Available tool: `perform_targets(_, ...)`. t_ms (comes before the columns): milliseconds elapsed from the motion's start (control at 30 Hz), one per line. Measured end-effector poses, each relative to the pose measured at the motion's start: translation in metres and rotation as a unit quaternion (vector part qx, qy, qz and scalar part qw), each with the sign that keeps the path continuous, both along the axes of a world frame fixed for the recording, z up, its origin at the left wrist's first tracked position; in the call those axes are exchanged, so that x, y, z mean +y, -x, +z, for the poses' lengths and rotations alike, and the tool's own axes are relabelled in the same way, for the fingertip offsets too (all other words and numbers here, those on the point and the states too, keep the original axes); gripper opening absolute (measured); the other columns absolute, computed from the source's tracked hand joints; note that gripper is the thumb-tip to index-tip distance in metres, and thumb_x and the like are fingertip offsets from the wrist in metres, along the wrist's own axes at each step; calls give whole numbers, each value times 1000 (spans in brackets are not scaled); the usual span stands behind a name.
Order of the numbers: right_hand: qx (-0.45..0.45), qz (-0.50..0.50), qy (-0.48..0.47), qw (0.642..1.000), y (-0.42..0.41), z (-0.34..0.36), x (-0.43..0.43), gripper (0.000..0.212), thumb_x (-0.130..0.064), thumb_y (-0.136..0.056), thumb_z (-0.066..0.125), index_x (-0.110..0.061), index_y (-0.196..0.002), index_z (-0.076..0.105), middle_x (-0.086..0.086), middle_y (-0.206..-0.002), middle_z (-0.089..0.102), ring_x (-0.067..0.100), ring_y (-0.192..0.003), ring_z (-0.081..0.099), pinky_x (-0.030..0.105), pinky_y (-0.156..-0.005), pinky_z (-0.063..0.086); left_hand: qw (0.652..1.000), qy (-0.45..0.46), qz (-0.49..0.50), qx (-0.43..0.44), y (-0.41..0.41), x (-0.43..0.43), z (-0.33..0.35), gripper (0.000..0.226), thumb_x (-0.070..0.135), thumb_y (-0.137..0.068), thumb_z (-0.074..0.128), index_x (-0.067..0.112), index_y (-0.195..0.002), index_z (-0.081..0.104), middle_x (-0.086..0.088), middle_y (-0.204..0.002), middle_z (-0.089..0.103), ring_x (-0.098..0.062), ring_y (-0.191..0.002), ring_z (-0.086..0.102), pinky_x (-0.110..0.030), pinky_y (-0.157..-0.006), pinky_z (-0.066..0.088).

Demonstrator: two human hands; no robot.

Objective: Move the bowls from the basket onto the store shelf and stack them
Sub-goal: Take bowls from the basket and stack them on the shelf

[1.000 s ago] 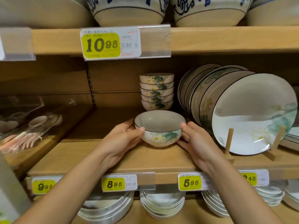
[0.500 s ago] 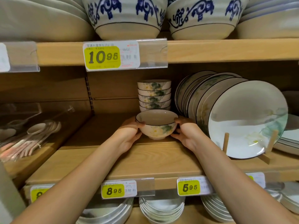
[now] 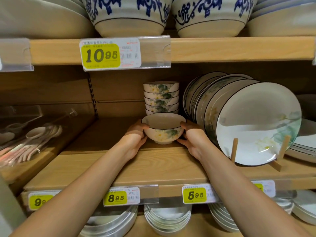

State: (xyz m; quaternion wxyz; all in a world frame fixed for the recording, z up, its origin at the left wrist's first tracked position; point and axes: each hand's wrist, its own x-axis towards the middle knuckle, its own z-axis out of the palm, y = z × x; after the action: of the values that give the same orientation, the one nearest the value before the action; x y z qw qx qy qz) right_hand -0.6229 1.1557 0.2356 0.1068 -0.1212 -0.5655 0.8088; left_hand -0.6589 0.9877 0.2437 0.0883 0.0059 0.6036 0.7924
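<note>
Two hands are holding one floral bowl [image 3: 164,133], the left hand [image 3: 136,140] and right hand [image 3: 192,140] curling fingers round its opposite sides. The bowl is sitting upright just in front of the stack of matching bowls [image 3: 161,96] on the wooden shelf [image 3: 153,168].

Two hands and two forearms are all that shows of the person. The left forearm [image 3: 82,189] and right forearm [image 3: 239,189] are bare from the bottom edge of the view up to the wrists, slim and smooth, and look wider nearer the camera. The left hand [image 3: 135,140] and right hand [image 3: 192,140] are bare too. A shadow line crosses the back of the left hand behind the knuckles. The fingers [image 3: 136,124] of both hands lie in shade, their nails too dim to make out.
</note>
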Motion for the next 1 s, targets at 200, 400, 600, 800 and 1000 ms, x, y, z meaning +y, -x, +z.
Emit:
perform_targets(200,-2,-1,-11,1000,-6,2,-2,42,-19,-99,48,-17,-141,45,8,-135,54,25,-116,53,40,-94,50,1000,-8,19,-6,-2,3,3,31,4,-95,47,13,-124,52,-10,-116,56,-24,-113,52,-32,-97,43)
perform_targets(400,-44,-18,-122,991,-19,5,-7,45,-27,-98,47,-18,-142,41,9,-134,53,25,-116,50,45,-106,41,999,17,47,9,-9,1,8,20,5,-95,50,16,-111,53,-6,-117,53,-20,-109,49,-29,-92,44)
perform_targets(600,22,-14,-245,969,-72,3,-15,63,-41,-94,51,-23,-150,28,-2,-152,36,18,-137,36,37,-110,30,987,34,112,110,-68,-21,14,23,14,-96,52,18,-116,60,-9,-118,66,-15,-109,63,-31,-97,50)
perform_targets(800,140,146,-86,975,-123,-11,-35,26,-16,-99,46,-23,-109,69,-6,-108,73,9,-105,67,32,-94,52,976,-27,144,160,-173,-59,1,29,13,-86,50,8,-109,67,-13,-104,74,-25,-99,71,-28,-79,58)
perform_targets(1000,101,242,-1,965,-148,-48,-82,28,-4,-99,39,-5,-98,67,11,-92,75,22,-87,73,28,-79,59,959,38,246,132,-252,-100,-36,27,-1,-94,40,4,-103,65,-15,-96,75,-27,-89,73,-29,-77,60)
